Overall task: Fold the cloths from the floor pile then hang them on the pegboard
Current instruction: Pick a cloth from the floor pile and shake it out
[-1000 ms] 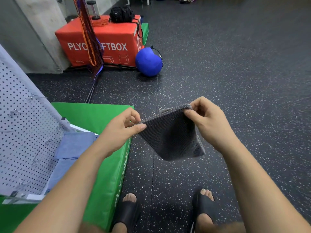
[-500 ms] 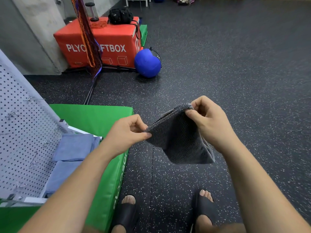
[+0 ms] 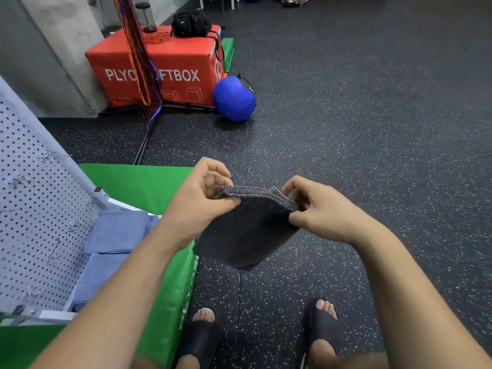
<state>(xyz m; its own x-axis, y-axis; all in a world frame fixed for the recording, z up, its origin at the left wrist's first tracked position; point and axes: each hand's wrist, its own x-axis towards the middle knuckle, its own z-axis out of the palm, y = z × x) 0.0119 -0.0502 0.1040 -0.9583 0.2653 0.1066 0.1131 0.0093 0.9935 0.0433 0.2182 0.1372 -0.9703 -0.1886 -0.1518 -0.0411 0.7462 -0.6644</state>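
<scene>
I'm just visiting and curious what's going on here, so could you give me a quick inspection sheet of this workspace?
Surface: dark speckled rubber floor; green mat at left.
Job's things: grey cloth, folded small, held in the air; white pegboard leaning at left, blue cloths beside it.
Clutter: red box with black bag on top; blue ball.
Grips: left hand and right hand each pinch the cloth's top edge.
Cables: orange and purple cords hanging before the box.
Surroundings: grey wall; no floor pile seen.
</scene>
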